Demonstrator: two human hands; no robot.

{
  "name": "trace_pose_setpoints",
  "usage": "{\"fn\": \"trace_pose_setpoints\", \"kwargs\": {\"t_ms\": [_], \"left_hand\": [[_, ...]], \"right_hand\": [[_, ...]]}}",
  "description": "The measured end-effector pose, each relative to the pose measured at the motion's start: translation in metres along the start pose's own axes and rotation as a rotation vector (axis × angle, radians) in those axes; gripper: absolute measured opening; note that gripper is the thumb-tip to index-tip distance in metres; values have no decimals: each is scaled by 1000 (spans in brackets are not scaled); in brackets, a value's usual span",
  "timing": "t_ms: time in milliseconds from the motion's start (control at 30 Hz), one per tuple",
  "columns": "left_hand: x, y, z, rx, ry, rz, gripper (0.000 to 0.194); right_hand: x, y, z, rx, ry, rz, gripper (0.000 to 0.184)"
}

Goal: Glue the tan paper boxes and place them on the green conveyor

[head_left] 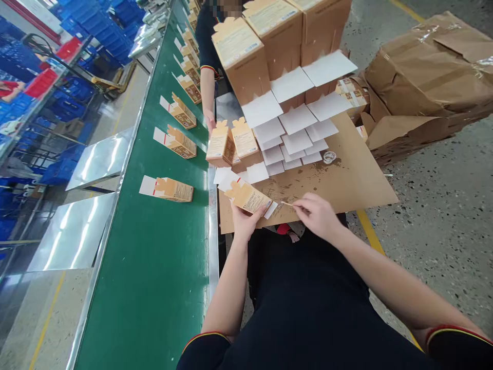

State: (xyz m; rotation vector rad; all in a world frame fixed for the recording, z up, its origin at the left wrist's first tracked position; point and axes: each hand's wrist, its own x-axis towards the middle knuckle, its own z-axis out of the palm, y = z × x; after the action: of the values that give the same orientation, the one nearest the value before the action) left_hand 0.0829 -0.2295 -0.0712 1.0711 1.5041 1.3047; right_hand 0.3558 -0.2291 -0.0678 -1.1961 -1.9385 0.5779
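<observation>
My left hand is closed around a small tan printed carton, tilted over the near edge of a brown cardboard sheet. The carton's white flap sticks out at the end toward my right hand. Between the pinched fingers of my right hand is a thin pale stick, its tip a little to the right of that flap. A small clear dish sits on the sheet among dark wet-looking spots. Two upright cartons stand just beyond my left hand.
Stacked brown cartons with white flaps rise at the back of the sheet. To the left runs a green conveyor belt bearing a row of cartons. A co-worker's arm reaches in beyond. Wrapped brown packages lie at right.
</observation>
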Motion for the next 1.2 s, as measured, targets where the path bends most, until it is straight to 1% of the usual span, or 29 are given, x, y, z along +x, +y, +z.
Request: {"fn": "trace_pose_setpoints", "kwargs": {"t_ms": [67,133,233,333,400,500,667,767,833,900,1000,1067,1100,1133,1200], "left_hand": [[1,3,0,27,-31,-18,80],[3,6,-1,48,-52,-47,76],[5,10,-2,63,-54,-76,74],[5,9,-1,73,-49,-73,74],[3,7,1,80,-28,-37,76],[-2,0,6,109,38,24,79],[-15,-10,13,252,51,69,80],[-22,-14,16,334,87,105,78],[-23,-16,20,380,108,120,73],[-22,-18,24,399,115,134,71],[-20,-18,25,350,112,146,76],[-17,-17,15,277,146,114,79],[-16,-16,4,239,182,83,78],[-14,-14,-11,206,238,55,78],[-11,-8,-51,158,395,41,81]], "right_hand": [[-4,-9,33,14,-8,-7,24],[-3,-11,53,-14,-22,-9,27],[-4,-10,66,-60,-49,-36,32],[-9,-17,70,-38,-61,-102,33],[-15,-22,68,-1,-50,-118,33],[-25,-25,56,27,4,-80,32],[-48,-23,19,58,102,12,24],[-59,-26,2,66,160,65,22],[-62,-29,-3,73,191,86,21],[-62,-31,-3,98,191,102,21],[-58,-33,0,164,171,122,20],[-56,-32,1,203,182,129,20],[-55,-31,0,215,195,131,20],[-55,-30,-2,221,208,134,19],[-55,-28,-7,218,223,148,18]]}}
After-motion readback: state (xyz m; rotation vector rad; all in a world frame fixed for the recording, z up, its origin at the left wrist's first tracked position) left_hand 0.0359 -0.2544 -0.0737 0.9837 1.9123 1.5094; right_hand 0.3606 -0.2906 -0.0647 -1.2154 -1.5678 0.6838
